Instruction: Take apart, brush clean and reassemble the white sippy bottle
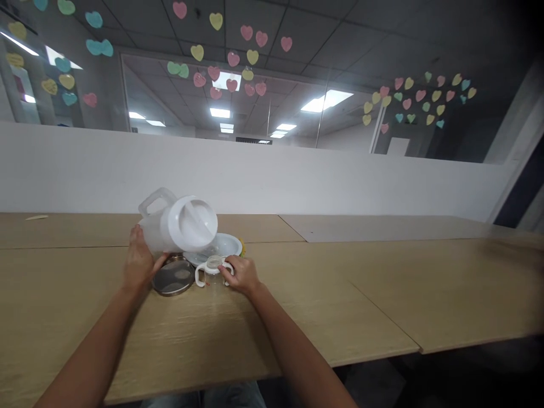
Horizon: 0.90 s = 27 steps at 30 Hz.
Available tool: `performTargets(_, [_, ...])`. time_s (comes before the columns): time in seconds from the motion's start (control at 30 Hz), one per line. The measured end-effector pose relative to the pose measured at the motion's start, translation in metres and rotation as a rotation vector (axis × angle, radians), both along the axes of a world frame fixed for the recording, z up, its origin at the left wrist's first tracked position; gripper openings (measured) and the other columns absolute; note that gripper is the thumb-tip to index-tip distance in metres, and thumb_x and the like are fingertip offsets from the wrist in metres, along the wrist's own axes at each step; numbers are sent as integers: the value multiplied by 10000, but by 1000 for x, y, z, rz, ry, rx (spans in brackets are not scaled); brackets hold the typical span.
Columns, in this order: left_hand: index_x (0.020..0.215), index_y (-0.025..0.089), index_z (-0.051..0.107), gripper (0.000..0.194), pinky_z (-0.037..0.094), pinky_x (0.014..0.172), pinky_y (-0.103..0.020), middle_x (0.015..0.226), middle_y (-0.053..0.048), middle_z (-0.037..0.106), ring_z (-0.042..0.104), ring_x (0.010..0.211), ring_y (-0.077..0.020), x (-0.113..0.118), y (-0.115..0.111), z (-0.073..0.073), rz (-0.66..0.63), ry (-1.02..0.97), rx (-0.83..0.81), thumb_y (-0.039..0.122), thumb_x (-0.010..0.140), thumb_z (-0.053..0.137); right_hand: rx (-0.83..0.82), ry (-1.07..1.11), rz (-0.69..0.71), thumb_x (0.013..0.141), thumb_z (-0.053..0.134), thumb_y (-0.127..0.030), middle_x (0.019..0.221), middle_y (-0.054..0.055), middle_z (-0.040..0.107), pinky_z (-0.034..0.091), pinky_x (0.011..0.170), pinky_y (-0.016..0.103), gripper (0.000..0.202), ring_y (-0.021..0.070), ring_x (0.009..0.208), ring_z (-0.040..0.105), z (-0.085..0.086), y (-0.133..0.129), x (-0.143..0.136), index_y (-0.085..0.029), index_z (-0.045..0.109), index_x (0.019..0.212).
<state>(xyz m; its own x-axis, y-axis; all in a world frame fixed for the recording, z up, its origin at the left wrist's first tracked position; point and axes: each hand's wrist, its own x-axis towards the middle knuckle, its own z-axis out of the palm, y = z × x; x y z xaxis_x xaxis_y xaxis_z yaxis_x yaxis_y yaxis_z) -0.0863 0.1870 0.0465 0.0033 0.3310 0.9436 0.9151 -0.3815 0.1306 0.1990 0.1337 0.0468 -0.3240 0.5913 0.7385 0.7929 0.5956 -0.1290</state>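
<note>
My left hand (138,258) is closed round the lower body of a white, translucent pitcher (191,224). The pitcher is tilted, its round white lid facing right and towards me, its handle up at the left. With my right hand (244,275) I grip the right handle of a small clear cup with two white handles (213,264). The cup stands upright at the table, just below and right of the pitcher's lid. Beside it on the left lies a round, dark mesh sieve (174,276) with a metal rim, partly under the pitcher. Behind the cup is a pale bowl (230,245), partly hidden by the pitcher.
A yellow, frilled object (242,247) shows at the bowl's right edge. The wooden table (323,300) has seams and a front edge close to me. A flat, pale piece (37,217) lies far left. A white wall (297,181) with windows rises behind.
</note>
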Motion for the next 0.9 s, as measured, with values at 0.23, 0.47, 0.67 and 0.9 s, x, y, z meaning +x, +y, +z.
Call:
performTargets(0.23, [1449, 70, 39, 1064, 474, 775, -640, 1312, -308, 420, 528, 1048, -495, 7, -19, 8, 182, -428, -379, 709, 729, 492, 1, -6, 1, 899, 373, -485, 768, 60, 670, 360, 611, 239, 398, 144, 686, 598, 0, -1, -1, -179, 610, 804])
performTargets(0.47, [1383, 49, 202, 1015, 455, 789, -638, 1169, -302, 533, 533, 1049, -490, -3, -14, 6, 190, -627, -534, 772, 705, 424, 34, -41, -20, 909, 346, -457, 720, 48, 650, 321, 584, 233, 405, 130, 659, 570, 0, 0, -1, -176, 596, 758])
performTargets(0.67, [1405, 24, 156, 1041, 450, 841, -610, 1257, -327, 460, 488, 1129, -475, -4, -14, 5, 183, -623, -498, 691, 705, 542, 18, -28, 3, 914, 345, -461, 739, 53, 655, 323, 597, 229, 411, 131, 668, 573, 0, -1, -1, -171, 608, 788])
performTargets(0.9, [1424, 52, 114, 1032, 442, 884, -587, 1320, -316, 402, 468, 1167, -450, -4, -13, 3, 171, -585, -486, 677, 719, 536, -10, 20, 9, 931, 323, -409, 702, 52, 642, 321, 591, 231, 416, 125, 636, 559, 2, -1, -3, -166, 620, 770])
